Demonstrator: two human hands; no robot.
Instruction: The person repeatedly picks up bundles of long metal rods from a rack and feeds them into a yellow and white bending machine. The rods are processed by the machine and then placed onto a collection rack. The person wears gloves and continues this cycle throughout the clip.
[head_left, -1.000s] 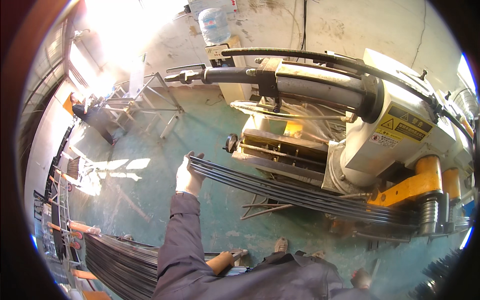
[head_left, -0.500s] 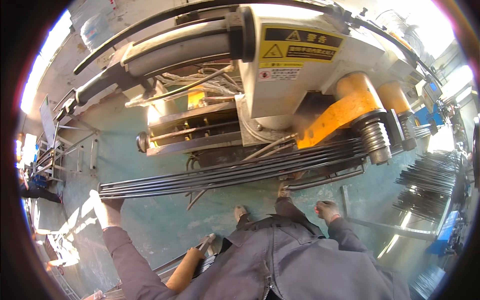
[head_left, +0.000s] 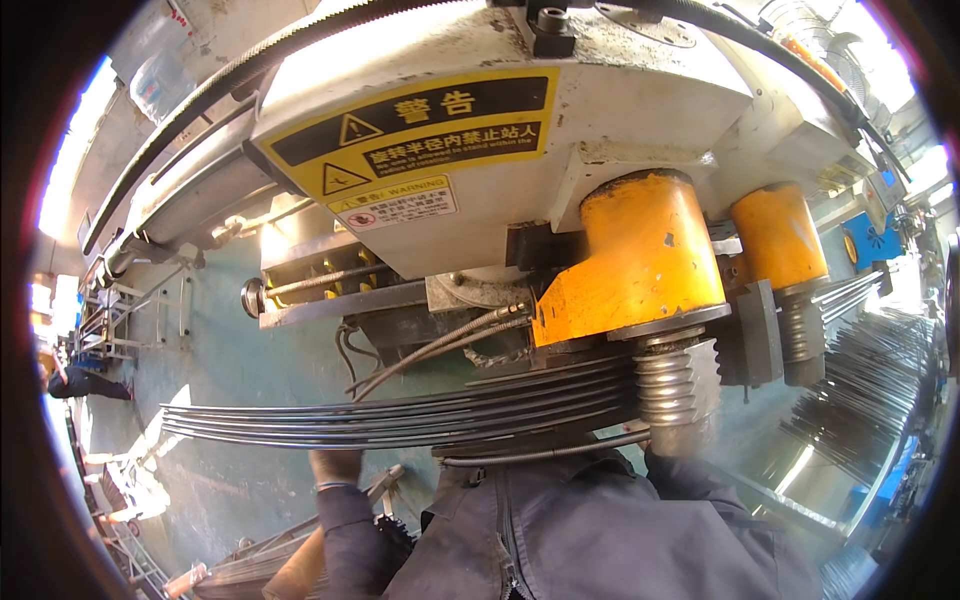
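At my far left, a person in dark clothes (head_left: 90,383) is near a metal frame (head_left: 150,315), which stands well apart from me. Then begins the bundle of dark rods (head_left: 400,424); its left end is free in the air, and the rods run side by side across the front of my body. Under their lower edge is my left hand (head_left: 336,466); its fingers go out of sight behind the rods, so I cannot tell if they are closed on them. Above the rods hang two thin hoses (head_left: 440,345), and over these is the big white machine (head_left: 650,110) with a yellow and black sign (head_left: 410,130). Further right, the rods reach the ribbed roller (head_left: 675,385) under an orange arm (head_left: 650,255). My right sleeve (head_left: 700,480) goes up below this roller; my right hand is hidden there, and I cannot tell how it is. Beyond is a second orange cylinder (head_left: 780,235), then, at far right, many thin dark rods (head_left: 865,385).
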